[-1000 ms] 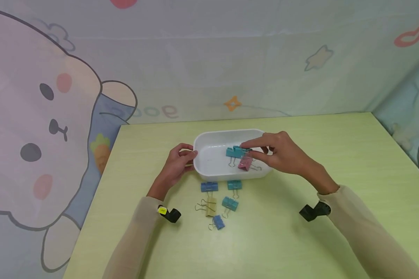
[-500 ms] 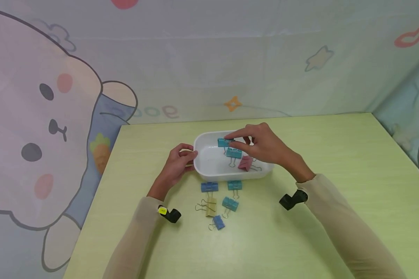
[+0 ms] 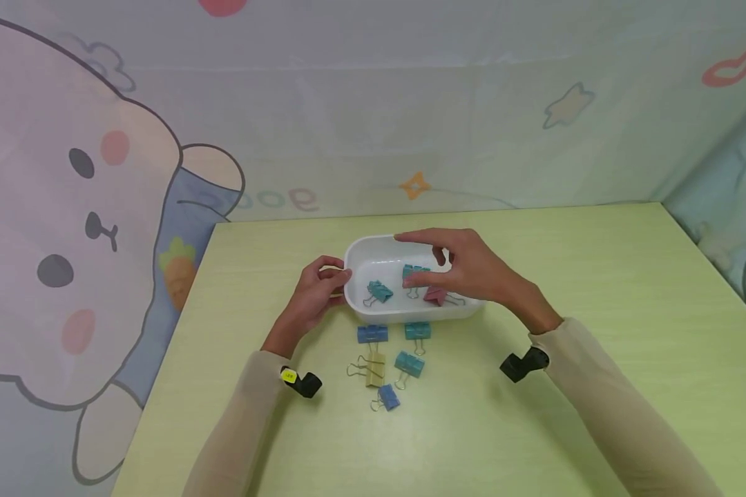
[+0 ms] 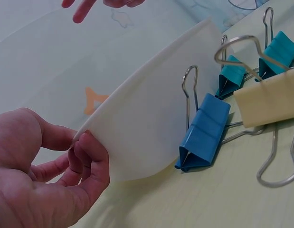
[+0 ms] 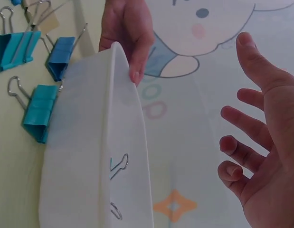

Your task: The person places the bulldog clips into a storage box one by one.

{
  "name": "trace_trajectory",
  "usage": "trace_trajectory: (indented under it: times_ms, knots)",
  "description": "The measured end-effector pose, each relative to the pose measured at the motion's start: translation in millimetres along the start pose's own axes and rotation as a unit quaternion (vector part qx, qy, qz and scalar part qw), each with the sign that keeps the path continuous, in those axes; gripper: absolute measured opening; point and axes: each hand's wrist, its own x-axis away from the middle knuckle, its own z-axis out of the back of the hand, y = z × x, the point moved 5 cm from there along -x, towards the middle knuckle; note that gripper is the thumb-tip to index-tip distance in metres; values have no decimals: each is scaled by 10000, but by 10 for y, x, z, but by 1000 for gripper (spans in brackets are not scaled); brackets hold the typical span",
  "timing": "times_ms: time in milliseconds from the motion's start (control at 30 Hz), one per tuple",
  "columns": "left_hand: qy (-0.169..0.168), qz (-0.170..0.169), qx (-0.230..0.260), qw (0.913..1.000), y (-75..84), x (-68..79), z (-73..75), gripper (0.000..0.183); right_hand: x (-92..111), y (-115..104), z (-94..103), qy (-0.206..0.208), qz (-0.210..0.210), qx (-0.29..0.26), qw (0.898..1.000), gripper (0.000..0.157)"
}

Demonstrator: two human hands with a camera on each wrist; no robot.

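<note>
My left hand (image 3: 316, 290) pinches the left rim of a white plastic tray (image 3: 373, 252), thumb on top and fingers against the outer wall. Over the tray's right half hovers my right hand (image 3: 472, 266), thumb and forefinger spread apart, holding nothing. Inside the tray lie a teal binder clip (image 3: 380, 291) at the left, another teal binder clip (image 3: 410, 270) partly behind my right thumb, and a pink binder clip (image 3: 436, 296). The right wrist view shows the right palm (image 5: 279, 128) bare beside the tray wall.
In front of the tray, on the pale green table (image 3: 534, 428), lie a blue binder clip (image 3: 372, 334), a yellow one (image 3: 376, 368), a small blue one (image 3: 388, 397) and two teal ones, one nearer the tray (image 3: 418, 330). A printed curtain (image 3: 348, 124) hangs behind.
My right hand moved left with a teal binder clip, then let go; that clip now lies in the tray's left part. The left hand stayed on the rim.
</note>
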Motion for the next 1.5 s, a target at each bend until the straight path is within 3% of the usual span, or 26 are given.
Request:
trace_trajectory:
  times_ms: [200,433,767,967,1200,1500]
  knots:
    - [-7,-43,-11,10000,6,11,-7,30,196,-104,-49,-274,26,-200,9994,62]
    - [-35,-72,-35,10000,20,15,-14,34,466,-150,-194,-688,-189,20,9975,61]
    - [-74,-95,24,9999,12,20,-20,34,787,-95,-551,-1254,-73,229,9918,66]
    - [-66,-86,47,9999,23,26,-27,35,871,-53,-769,-1655,-177,764,9831,66]
    - [-65,-98,27,9999,25,27,-27,35,892,-16,-905,-1571,-207,1227,9797,51]
    - [-73,-106,2,9999,21,23,-31,36,928,55,-1039,-1392,-243,1256,9820,39]
